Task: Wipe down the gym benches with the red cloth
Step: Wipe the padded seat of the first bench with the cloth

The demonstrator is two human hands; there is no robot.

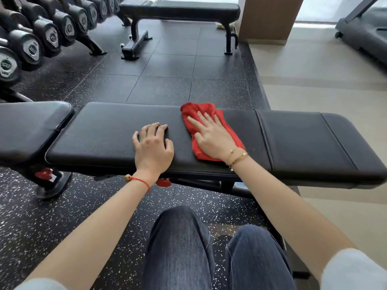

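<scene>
Here the right hand (pixel 211 138) lies flat with its fingers straight and slightly spread, pressing a crumpled red cloth (pixel 206 130) down onto the long black padded gym bench (pixel 117 130) that runs across the view. The cloth sits on the middle pad of that bench, a little right of centre, with a bunched end poking out past the fingertips toward the far edge and its near end reaching almost to the wrist; the part under the palm is hidden. Two thin gold bracelets (pixel 236 158) circle the right wrist. The left hand (pixel 151 144) rests on the bare pad just beside the cloth without touching it, fingers bent at the knuckles so the tips press the upholstery, holding nothing; a red string bracelet (pixel 139 181) is tied at that wrist. Below the bench, the person's knees in dark blue denim trousers (pixel 182 245) fill the lower centre, covering part of the bench frame. The left end of the bench is cut off by the picture's edge. On the speckled black rubber floor (pixel 167 68) beyond stands a second black flat bench (pixel 182 9), and a rack of black dumbbells (pixel 50 32) lines the upper left, its labels too blurred to read.
</scene>
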